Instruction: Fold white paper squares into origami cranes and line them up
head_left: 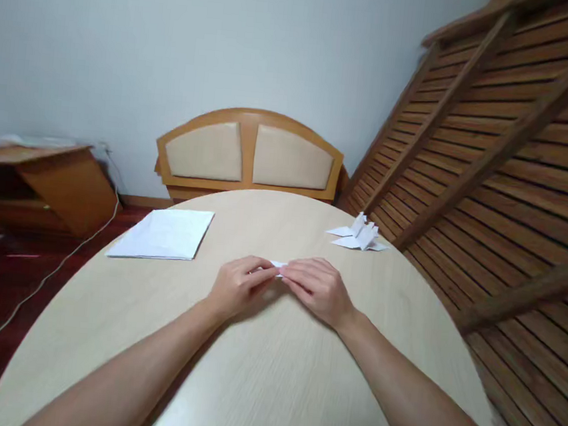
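Note:
Near the middle of the round table, a small piece of folded white paper shows between my fingertips. My left hand pinches it from the left side. From the right, my right hand closes on the same paper, its fingers laid over part of it. Most of the paper is hidden by my fingers, so its folded form cannot be made out. Beyond my right hand stand folded white paper cranes, close together near the table's far right edge.
A stack of white paper lies at the table's left. Past the far edge is a wooden headboard with two cream panels. Slatted wood leans along the right. A wooden cabinet and a white cable are at left.

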### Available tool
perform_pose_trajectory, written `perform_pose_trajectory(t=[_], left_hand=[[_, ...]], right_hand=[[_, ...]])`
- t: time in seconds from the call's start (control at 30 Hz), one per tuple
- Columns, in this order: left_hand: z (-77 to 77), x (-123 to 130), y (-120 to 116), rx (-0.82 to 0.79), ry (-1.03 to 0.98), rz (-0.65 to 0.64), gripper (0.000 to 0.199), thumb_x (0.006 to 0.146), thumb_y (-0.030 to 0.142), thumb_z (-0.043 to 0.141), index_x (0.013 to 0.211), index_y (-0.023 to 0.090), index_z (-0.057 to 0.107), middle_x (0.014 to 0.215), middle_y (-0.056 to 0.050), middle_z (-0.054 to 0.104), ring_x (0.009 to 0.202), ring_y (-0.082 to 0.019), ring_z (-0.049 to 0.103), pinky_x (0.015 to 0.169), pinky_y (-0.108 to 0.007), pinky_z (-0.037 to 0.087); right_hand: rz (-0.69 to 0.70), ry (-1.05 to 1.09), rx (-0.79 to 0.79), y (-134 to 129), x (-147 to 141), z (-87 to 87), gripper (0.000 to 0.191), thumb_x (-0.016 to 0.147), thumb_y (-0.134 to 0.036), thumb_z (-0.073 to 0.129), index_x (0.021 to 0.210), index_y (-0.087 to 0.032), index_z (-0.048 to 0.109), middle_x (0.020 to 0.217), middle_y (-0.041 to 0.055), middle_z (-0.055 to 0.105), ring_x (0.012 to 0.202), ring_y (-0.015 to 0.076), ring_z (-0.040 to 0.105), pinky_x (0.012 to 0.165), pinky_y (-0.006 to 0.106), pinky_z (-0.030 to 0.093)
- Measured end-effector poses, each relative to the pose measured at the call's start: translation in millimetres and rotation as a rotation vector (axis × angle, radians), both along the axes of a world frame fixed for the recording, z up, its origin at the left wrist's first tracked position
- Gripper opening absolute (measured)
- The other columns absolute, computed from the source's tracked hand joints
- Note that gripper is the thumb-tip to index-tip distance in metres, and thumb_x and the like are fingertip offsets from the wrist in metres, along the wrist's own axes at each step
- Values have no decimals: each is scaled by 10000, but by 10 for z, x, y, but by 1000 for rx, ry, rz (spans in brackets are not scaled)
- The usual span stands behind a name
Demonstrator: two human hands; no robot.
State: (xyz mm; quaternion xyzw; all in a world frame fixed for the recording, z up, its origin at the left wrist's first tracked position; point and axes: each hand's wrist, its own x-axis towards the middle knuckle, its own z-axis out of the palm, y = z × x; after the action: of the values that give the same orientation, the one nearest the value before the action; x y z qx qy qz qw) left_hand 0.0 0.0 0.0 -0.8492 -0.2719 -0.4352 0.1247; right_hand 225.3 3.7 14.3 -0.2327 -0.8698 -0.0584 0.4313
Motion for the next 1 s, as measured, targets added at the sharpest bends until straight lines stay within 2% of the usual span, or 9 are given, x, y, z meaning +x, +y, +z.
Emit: perform_pose_trajectory(t=[0.17,0.37,0.57,0.7,0.83,0.9,1.0], left_hand=[[-28,-26,37,-75,-47,26,190,986,199,564,1098,207,717,949,-66,744,812,-163,685,688,-274,548],[0,-53,23,-99,-129,13,183,997,189,548,1069,200,717,899,-65,724,784,-157,664,672,-271,534],[-23,-18,17,-194,-175,54,176,1014,271,534,993,173,679,828,-46,735,700,-139,675,630,-243,539],[-80,-5,18,-322,-259,119,211,1003,361,538,1061,185,640,845,-33,735,634,-118,663,523,-193,521],[-64,-17,1,-434,-207,125,226,999,357,519,1145,201,593,725,18,671,599,-122,639,558,-218,542],[-24,-25,-13,-436,-120,153,235,992,330,512,1170,195,585,814,-16,684,687,-153,661,659,-288,576],[34,-26,-32,-333,-52,183,309,957,280,526,1244,173,566,1215,-150,626,1084,-254,636,906,-428,556]], right_hand=[[-23,14,-67,14,44,-8,135,958,-223,648,1070,-229,721,1018,13,790,971,194,720,860,358,503],[-62,34,-188,80,86,-24,126,952,-160,605,1025,-224,686,985,30,766,957,203,698,870,376,488],[-144,146,-226,97,77,-76,141,999,-256,542,991,-204,673,910,62,741,861,217,685,796,362,509],[-149,289,-376,102,53,-100,172,997,-301,543,1013,-216,692,942,50,751,863,203,701,790,325,528],[-142,387,-572,135,56,-125,226,978,-372,563,1003,-217,726,978,47,768,892,212,712,792,319,536],[-133,368,-667,160,73,-137,250,966,-401,576,989,-220,747,978,45,776,896,219,717,777,320,536],[-114,279,-756,189,100,-158,253,950,-411,598,996,-233,773,1005,44,785,915,224,722,784,324,530]])
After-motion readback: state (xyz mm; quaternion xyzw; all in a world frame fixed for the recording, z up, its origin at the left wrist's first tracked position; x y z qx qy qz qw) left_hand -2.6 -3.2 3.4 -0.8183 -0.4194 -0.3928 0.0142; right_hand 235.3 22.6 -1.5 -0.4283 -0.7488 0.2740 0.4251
